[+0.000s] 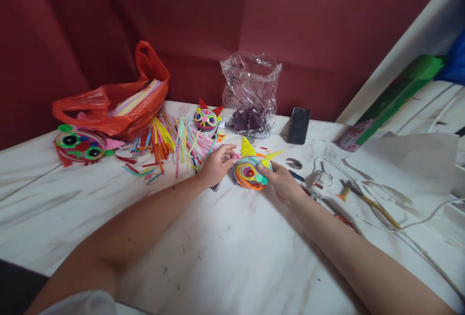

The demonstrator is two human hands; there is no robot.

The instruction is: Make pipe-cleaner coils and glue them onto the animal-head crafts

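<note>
A round, colourful craft face [250, 171] with yellow horns, a red-centred eye and an orange rim is held up just above the marble table. My right hand [285, 181] grips it at its right edge, thumb on the front. At its upper left edge, my left hand [218, 164] pinches a small pink piece [237, 156] between thumb and fingertips. Behind, a smaller finished-looking face with red horns [207, 117] stands on the table. Bundles of coloured fuzzy stems [163, 138] lie to the left of my left hand.
A red plastic bag [119, 111] and a larger craft face [82, 146] are at the left. Behind stand a clear bag [252, 97] and a phone [299, 126]. Pliers [374, 204], cables, a glue gun-like tool and paper [417, 160] lie at the right.
</note>
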